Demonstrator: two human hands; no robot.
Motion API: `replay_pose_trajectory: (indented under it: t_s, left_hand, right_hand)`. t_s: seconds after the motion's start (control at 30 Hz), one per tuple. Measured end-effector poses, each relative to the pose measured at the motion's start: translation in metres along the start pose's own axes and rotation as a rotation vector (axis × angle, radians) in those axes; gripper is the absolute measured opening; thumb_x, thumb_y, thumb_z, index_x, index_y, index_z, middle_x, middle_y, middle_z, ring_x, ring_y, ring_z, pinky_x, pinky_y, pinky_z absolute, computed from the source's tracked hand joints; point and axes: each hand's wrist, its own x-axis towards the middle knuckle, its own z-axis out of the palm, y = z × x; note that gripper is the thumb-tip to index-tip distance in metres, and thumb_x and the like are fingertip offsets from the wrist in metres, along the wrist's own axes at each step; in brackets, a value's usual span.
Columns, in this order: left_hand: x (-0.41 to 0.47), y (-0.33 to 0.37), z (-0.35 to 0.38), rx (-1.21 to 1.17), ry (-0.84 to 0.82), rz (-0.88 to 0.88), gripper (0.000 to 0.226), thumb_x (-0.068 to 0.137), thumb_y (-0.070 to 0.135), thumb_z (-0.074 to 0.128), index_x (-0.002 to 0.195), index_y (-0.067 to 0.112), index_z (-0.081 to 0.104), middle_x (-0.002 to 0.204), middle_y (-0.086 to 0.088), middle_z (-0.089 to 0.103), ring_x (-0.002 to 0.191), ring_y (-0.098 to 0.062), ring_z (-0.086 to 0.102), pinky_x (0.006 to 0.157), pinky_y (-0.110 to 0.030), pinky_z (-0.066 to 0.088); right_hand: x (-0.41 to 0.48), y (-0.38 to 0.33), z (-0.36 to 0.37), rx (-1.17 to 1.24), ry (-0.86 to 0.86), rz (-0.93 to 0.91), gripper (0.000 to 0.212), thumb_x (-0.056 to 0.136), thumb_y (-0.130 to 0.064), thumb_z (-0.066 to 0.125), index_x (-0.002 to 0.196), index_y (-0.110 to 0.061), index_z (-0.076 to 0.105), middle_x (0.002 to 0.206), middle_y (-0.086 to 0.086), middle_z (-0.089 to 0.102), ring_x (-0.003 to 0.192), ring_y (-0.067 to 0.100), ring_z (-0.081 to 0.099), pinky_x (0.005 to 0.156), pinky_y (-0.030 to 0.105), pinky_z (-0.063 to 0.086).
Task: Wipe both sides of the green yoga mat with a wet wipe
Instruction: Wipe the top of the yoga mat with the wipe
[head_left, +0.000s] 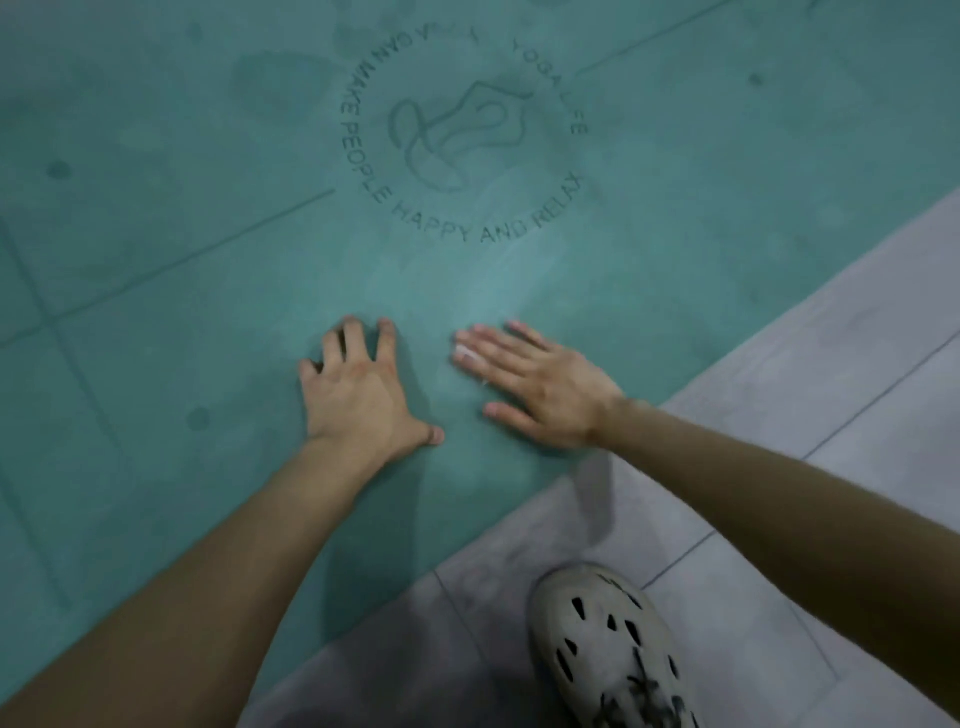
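The green yoga mat (208, 291) lies flat on the floor and fills most of the view, with a round printed logo (462, 140) facing up. My left hand (358, 389) rests on the mat with its fingers spread and arched, holding nothing. Just to its right, my right hand (540, 384) lies flat on the mat near the mat's edge. A thin white wet wipe (464, 354) shows only as a small pale patch under the right fingers, which press it against the mat. A lighter smeared streak runs on the mat just beyond the hands.
Grey floor tiles (831, 364) border the mat along a diagonal edge on the right and at the bottom. My foot in a pale perforated clog (608, 654) stands on the tiles close to that edge. Faint dark spots dot the mat.
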Motion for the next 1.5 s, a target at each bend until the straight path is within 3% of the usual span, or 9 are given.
replay_pose_trajectory:
  t_s: [0.1,0.17,0.4,0.6,0.83,1.03,1.27,1.43,1.5]
  left_hand:
    - [0.003,0.002,-0.002,0.013,-0.033,0.005,0.151,0.040,0.094,0.074,0.160,0.021,0.019,0.153,-0.014,0.031,0.140,-0.035,0.033,0.107,-0.050,0.040]
    - [-0.001,0.002,-0.001,0.007,-0.043,0.012,0.148,0.047,0.092,0.074,0.162,0.021,0.015,0.157,-0.017,0.025,0.147,-0.037,0.027,0.110,-0.050,0.038]
    - [-0.023,0.012,0.008,-0.002,0.088,0.118,0.098,0.073,0.067,0.080,0.153,0.028,0.040,0.147,-0.008,0.042,0.136,-0.030,0.043,0.106,-0.044,0.044]
    - [-0.027,0.013,0.004,-0.045,-0.002,0.117,0.105,0.073,0.069,0.080,0.158,0.029,0.032,0.156,-0.007,0.036,0.141,-0.031,0.038,0.109,-0.045,0.048]
    - [-0.025,0.017,-0.009,0.008,-0.104,0.112,0.134,0.049,0.077,0.089,0.159,0.032,0.026,0.154,-0.004,0.031,0.140,-0.029,0.037,0.105,-0.043,0.049]
    - [-0.026,0.039,-0.009,0.049,-0.099,0.109,0.127,0.060,0.064,0.092,0.161,0.026,0.024,0.156,-0.007,0.029,0.142,-0.029,0.037,0.106,-0.045,0.048]
    - [-0.016,0.064,-0.011,0.036,-0.096,0.146,0.136,0.045,0.060,0.100,0.157,0.030,0.028,0.149,-0.007,0.032,0.138,-0.030,0.038,0.103,-0.046,0.052]
    - [-0.019,0.066,-0.007,0.050,-0.088,0.127,0.137,0.048,0.058,0.100,0.159,0.029,0.025,0.152,-0.008,0.031,0.139,-0.031,0.036,0.101,-0.046,0.053]
    - [-0.020,0.066,-0.006,0.039,-0.086,0.130,0.137,0.049,0.058,0.100,0.160,0.029,0.023,0.154,-0.008,0.030,0.140,-0.031,0.035,0.102,-0.046,0.053]
  right_hand:
    - [-0.001,0.070,-0.008,0.065,0.068,0.566,0.076,0.107,-0.065,0.018,0.169,-0.022,0.009,0.177,0.000,0.005,0.163,0.015,0.001,0.131,0.048,0.009]
    - [-0.003,0.070,-0.009,0.141,0.084,0.701,0.082,0.104,-0.070,0.017,0.169,-0.020,0.009,0.177,0.002,0.003,0.163,0.015,-0.003,0.132,0.044,0.004]
    - [-0.017,-0.041,0.010,0.036,0.004,-0.144,0.073,0.111,-0.055,0.033,0.168,-0.014,0.015,0.176,0.004,0.010,0.163,0.017,0.003,0.133,0.043,0.006]
    - [-0.020,0.087,-0.015,0.111,0.034,0.676,0.084,0.104,-0.071,0.011,0.169,-0.018,0.006,0.177,0.001,0.001,0.162,0.013,-0.004,0.132,0.041,0.001]
    - [-0.045,-0.011,0.016,-0.004,-0.029,-0.259,0.076,0.110,-0.059,0.032,0.169,-0.017,0.011,0.177,0.003,0.005,0.163,0.018,-0.001,0.133,0.044,0.004]
    - [-0.050,0.095,-0.005,0.089,0.064,0.630,0.080,0.106,-0.068,0.012,0.169,-0.019,0.006,0.177,0.002,0.002,0.163,0.014,-0.004,0.132,0.043,0.003]
    - [-0.079,-0.026,0.025,0.070,0.024,-0.111,0.077,0.109,-0.060,0.034,0.169,-0.015,0.013,0.176,0.003,0.008,0.163,0.018,0.000,0.132,0.045,0.007]
    - [-0.090,0.086,0.005,0.102,0.087,0.634,0.078,0.108,-0.065,0.015,0.169,-0.017,0.008,0.177,0.002,0.003,0.163,0.016,-0.001,0.132,0.043,0.002]
    - [-0.089,0.073,0.007,0.143,0.103,0.702,0.083,0.107,-0.068,0.016,0.169,-0.014,0.007,0.177,0.005,0.001,0.163,0.017,-0.005,0.132,0.045,0.005]
